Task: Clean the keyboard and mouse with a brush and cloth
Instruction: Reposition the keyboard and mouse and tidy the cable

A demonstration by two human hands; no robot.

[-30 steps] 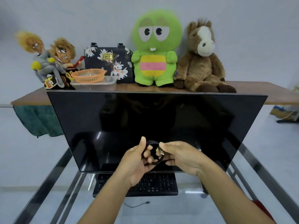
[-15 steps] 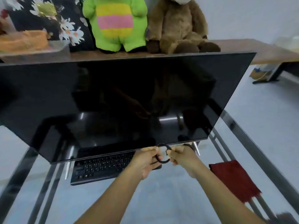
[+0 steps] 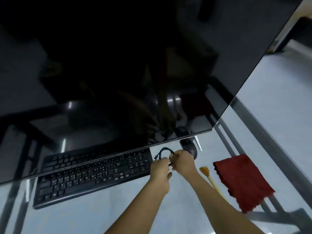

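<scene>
A black keyboard (image 3: 94,174) lies on the glass table, its far edge under the monitor. A dark mouse (image 3: 189,147) sits just right of it, partly behind my right hand. My left hand (image 3: 159,168) and my right hand (image 3: 183,160) both pinch a coiled black cable (image 3: 164,152) between keyboard and mouse. A brush (image 3: 209,178) with a yellow handle and tan bristles lies right of my right forearm. A red cloth (image 3: 243,181) lies folded further right.
A large dark monitor (image 3: 118,65) leans over the table and fills the upper view. The glass table (image 3: 84,220) has metal frame rails (image 3: 263,144) along its right side. The pale floor shows through and beyond the glass.
My head has tilted down, so the plush toys and shelf are out of view. Both hands with the coiled cable have come down to the table beside the keyboard; brush and cloth now show.
</scene>
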